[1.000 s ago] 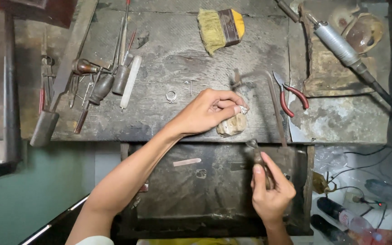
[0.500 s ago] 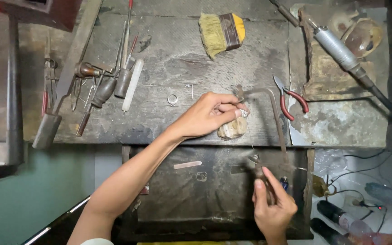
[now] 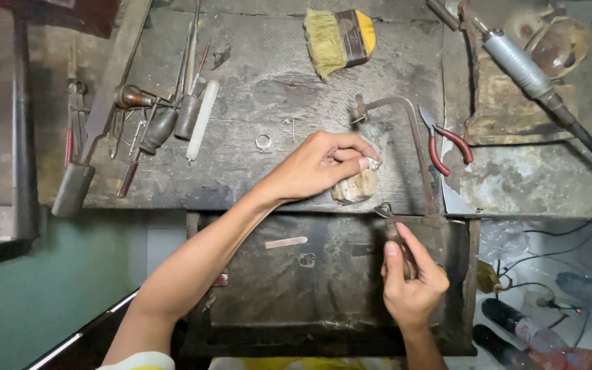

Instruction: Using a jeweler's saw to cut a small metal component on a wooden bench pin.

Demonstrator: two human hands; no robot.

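Note:
My left hand [image 3: 320, 164] pinches a small silver ring [image 3: 373, 164] against the wooden bench peg [image 3: 355, 186] at the front edge of the workbench [image 3: 268, 103]. My right hand [image 3: 411, 277] grips the handle of a jeweller's saw [image 3: 409, 147]. The saw's metal frame arches up over the bench to the right of the peg, and its lower end sits just under the ring. Both hands hover above the open dark drawer [image 3: 310, 288] below the bench.
A loose ring [image 3: 263, 142] lies left of my left hand. Files and gravers [image 3: 162, 116] lie at the bench's left. A yellow brush [image 3: 340, 34] is at the back, red-handled pliers [image 3: 447, 144] right of the saw, a grey rotary handpiece [image 3: 519, 65] with cable far right.
The saw frame has risen and stands further up over the bench. My right hand slid down and right on the handle. My left hand stays at the peg.

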